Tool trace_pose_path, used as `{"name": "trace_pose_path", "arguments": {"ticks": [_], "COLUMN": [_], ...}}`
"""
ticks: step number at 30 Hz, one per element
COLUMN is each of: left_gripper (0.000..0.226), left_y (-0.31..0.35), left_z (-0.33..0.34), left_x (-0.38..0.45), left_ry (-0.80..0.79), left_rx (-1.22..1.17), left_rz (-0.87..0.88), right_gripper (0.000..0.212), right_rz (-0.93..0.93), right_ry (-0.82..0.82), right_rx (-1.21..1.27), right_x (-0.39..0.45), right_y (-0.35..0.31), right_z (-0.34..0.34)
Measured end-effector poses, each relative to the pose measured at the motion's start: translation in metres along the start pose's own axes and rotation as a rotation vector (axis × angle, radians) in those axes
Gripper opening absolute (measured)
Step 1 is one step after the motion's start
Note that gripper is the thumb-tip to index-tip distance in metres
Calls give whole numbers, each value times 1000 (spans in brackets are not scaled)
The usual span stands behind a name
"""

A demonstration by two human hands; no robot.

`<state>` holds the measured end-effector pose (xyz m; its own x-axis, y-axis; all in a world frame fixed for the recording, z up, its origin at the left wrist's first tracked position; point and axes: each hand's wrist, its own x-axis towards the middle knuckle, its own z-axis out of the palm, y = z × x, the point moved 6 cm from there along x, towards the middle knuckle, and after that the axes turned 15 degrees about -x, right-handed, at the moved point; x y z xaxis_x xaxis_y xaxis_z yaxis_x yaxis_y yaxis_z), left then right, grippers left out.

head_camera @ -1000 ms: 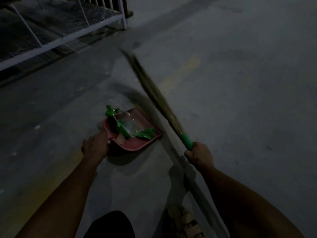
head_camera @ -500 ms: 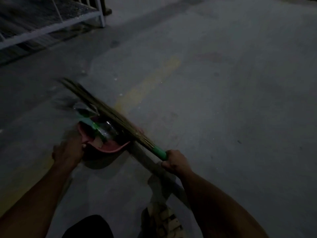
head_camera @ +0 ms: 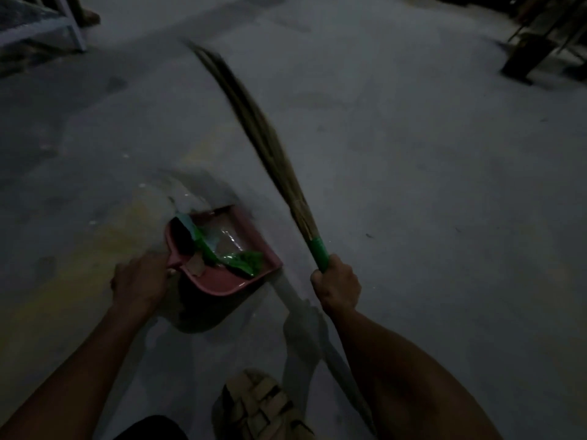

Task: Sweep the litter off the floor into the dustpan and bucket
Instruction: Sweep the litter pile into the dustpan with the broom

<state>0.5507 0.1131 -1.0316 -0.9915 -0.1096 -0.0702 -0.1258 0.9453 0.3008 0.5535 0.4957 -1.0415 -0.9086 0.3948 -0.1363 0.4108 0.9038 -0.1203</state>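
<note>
Litter (head_camera: 222,249) lay in the dustpan (head_camera: 241,281): green wrapper scraps, a clear plastic sheet and a small brown piece, heaped toward the pan's near left corner. The pink dustpan sat on the concrete floor (head_camera: 413,185), its open mouth turned away from the person. A pale, blurred bit of plastic (head_camera: 187,198) lay on the floor just beyond the pan's far edge.

The left hand (head_camera: 141,281) was at the pan's handle on its left side, fingers curled round it, though the dim light hid the exact grip. The right hand (head_camera: 336,287) was closed in a fist round the green-wrapped handle of the broom (head_camera: 276,160). The broom's straw bristles angled up and away to the left, blurred, their tips clear of the pan and beyond it; the broom passed to the right of the dustpan without touching it.

A sandalled foot (head_camera: 263,408) showed at the bottom edge, between the two forearms. A white frame (head_camera: 71,23) stood at the far left corner, and dark, indistinct objects (head_camera: 536,42) at the far right. No bucket could be made out.
</note>
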Motion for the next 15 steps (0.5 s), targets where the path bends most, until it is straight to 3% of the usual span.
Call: {"name": "trace_pose_path", "arguments": {"ticks": [5, 9, 15], "left_gripper": [28, 29, 20], "left_y": [110, 171, 220], "left_z": [29, 61, 76], "left_x": [16, 21, 24], "left_ry": [-62, -163, -156], "left_rx": [24, 70, 107], "left_rz": [218, 288, 327], "right_gripper": [28, 30, 36], "right_rz": [239, 387, 391], "right_ry": [5, -29, -172], "right_rx": [-33, -63, -27], "right_x": [7, -9, -35], "right_y": [113, 196, 246], "right_z": [-9, 1, 39]}}
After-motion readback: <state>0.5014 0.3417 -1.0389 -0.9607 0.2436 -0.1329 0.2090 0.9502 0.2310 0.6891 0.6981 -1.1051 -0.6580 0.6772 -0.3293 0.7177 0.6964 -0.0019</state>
